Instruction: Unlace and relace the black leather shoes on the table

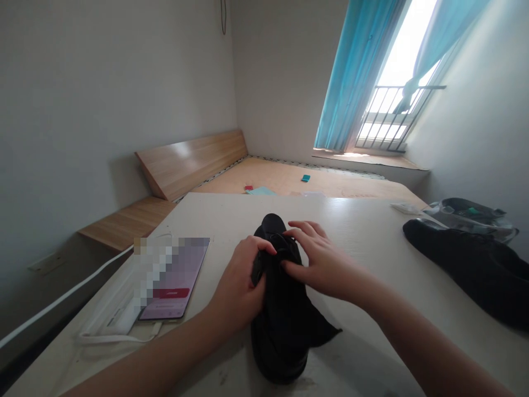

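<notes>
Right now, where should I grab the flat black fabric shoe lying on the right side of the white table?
The flat black fabric shoe is best taken at its narrow rounded end, coming from the left with your right hand: that end tapers toward your hands, while the clear plastic bag crowds its far side.

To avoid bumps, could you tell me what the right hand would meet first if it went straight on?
The right hand meets the black shoe first; its fingertips seem to touch it already.
</notes>
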A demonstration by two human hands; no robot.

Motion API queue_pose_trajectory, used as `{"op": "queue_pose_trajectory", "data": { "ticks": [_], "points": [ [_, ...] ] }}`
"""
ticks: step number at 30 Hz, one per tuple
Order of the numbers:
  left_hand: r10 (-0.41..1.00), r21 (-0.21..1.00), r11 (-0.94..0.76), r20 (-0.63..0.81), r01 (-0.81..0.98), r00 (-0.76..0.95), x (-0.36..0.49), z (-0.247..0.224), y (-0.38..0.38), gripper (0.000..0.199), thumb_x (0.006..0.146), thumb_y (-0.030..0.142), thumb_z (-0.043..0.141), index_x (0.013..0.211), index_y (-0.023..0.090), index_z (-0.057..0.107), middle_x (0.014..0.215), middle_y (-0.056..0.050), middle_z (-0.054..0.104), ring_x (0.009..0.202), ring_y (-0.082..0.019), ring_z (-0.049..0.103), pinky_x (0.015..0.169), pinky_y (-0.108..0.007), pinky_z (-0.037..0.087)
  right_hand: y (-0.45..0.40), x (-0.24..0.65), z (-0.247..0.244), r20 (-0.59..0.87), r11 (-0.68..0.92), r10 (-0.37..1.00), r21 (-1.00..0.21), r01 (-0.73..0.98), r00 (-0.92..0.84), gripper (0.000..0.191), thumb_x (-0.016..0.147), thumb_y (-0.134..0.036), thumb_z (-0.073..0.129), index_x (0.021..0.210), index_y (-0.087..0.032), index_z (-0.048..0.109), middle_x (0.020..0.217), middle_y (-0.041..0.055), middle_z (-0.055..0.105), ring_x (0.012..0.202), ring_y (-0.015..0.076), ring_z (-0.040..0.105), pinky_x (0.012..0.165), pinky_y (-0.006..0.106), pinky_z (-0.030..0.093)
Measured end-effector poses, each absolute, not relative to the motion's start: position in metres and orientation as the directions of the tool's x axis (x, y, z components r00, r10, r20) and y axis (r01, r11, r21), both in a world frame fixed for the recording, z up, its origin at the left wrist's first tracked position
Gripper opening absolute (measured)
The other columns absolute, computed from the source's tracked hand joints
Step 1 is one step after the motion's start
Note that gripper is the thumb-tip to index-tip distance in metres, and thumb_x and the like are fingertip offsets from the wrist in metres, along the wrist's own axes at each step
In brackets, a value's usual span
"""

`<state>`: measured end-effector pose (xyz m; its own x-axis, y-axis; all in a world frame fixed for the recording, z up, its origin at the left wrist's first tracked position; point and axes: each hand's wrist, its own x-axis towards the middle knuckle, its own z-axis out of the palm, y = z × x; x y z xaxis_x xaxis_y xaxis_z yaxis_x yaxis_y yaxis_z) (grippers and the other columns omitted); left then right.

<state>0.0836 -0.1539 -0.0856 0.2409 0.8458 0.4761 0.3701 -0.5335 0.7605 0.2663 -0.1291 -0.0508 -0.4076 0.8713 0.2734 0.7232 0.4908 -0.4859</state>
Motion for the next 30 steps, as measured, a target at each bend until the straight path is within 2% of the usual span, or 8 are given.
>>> {"op": "queue_pose_trajectory", "data": {
  "ticks": [3,6,10,13,16,20,25,30],
  "points": [
    [0.854,0.772,-0.52,0.476,0.365,0.211,0.084,-0.084,-0.152,0.018,0.076,0.012,0.052,0.092,0.022,0.051,0.096,-0.004,0.056,0.092,-0.02,0.053,0.08,-0.034,0.044,-0.115,0.267,-0.055,0.342,0.495,0.866,-0.696,0.521,-0.366,0.022,0.087,-0.037,0.051,0.098,-0.021,0.062,0.117,0.01,0.062,0.12,0.0264,0.05,0.103,0.048,0.04],
    [0.869,0.786,-0.495,0.462,0.37,0.179,0.084,-0.082,-0.152,0.015,0.074,0.009,0.052,0.084,0.021,0.051,0.09,-0.002,0.057,0.087,-0.019,0.055,0.079,-0.033,0.044,-0.11,0.276,-0.052,0.265,0.308,0.935,-0.936,0.17,-0.234,0.035,0.092,-0.052,0.039,0.083,-0.021,0.053,0.075,0.0032,0.063,0.08,0.019,0.063,0.085,0.04,0.05],
    [0.859,0.799,-0.51,0.492,0.319,0.143,0.084,-0.08,-0.152,0.013,0.079,0.009,0.051,0.085,0.02,0.055,0.094,-0.002,0.059,0.089,-0.017,0.058,0.082,-0.031,0.045,-0.1,0.309,-0.051,0.146,0.14,0.989,-0.914,0.38,-0.013,0.039,0.089,-0.06,0.038,0.076,-0.022,0.042,0.051,-0.0076,0.038,0.046,0.0111,0.046,0.062,0.032,0.052],
    [0.822,0.776,-0.564,0.56,0.283,0.103,0.084,-0.078,-0.152,0.015,0.082,0.01,0.053,0.092,0.021,0.058,0.1,-0.003,0.06,0.095,-0.017,0.058,0.084,-0.029,0.045,-0.09,0.331,-0.064,0.09,0.072,0.996,-0.795,0.603,-0.002,0.04,0.076,-0.059,0.059,0.068,-0.02,0.053,0.053,-0.0014,0.049,0.051,0.0165,0.051,0.055,0.035,0.049],
    [0.769,0.721,-0.63,0.632,0.288,0.1,0.082,-0.078,-0.154,0.021,0.085,0.01,0.053,0.101,0.023,0.06,0.107,-0.003,0.06,0.102,-0.016,0.058,0.09,-0.028,0.045,-0.089,0.331,-0.075,0.113,0.122,0.992,-0.747,0.654,-0.056,0.039,0.067,-0.056,0.07,0.078,-0.019,0.068,0.082,0.0103,0.067,0.084,0.0305,0.062,0.08,0.049,0.048],
    [0.731,0.67,-0.667,0.673,0.326,0.111,0.08,-0.078,-0.156,0.03,0.087,0.007,0.049,0.108,0.026,0.062,0.11,-0.001,0.061,0.106,-0.014,0.057,0.095,-0.026,0.044,-0.107,0.306,-0.067,0.241,0.274,0.961,-0.799,0.535,-0.132,0.051,0.088,-0.061,0.041,0.116,-0.025,0.065,0.131,0.007,0.057,0.127,0.0281,0.044,0.109,0.049,0.029],
    [0.794,0.686,-0.598,0.579,0.415,0.187,0.082,-0.08,-0.155,0.027,0.087,0.011,0.049,0.104,0.026,0.063,0.109,-0.001,0.064,0.106,-0.016,0.058,0.097,-0.03,0.044,-0.13,0.281,-0.053,0.222,0.247,0.942,-0.966,0.071,-0.252,0.041,0.086,-0.056,0.053,0.102,-0.022,0.07,0.102,0.0053,0.071,0.096,0.0229,0.064,0.09,0.04,0.049],
    [0.869,0.726,-0.495,0.421,0.477,0.261,0.082,-0.078,-0.151,0.058,0.078,0.01,0.054,0.131,0.026,0.038,0.119,-0.003,0.057,0.112,-0.02,0.054,0.101,-0.037,0.042,-0.122,0.289,-0.055,0.061,0.074,0.994,-0.985,0.155,-0.089,0.024,0.078,-0.034,0.06,0.096,-0.021,0.07,0.079,0.0024,0.071,0.075,0.0208,0.066,0.069,0.033,0.053]
  ]
}}
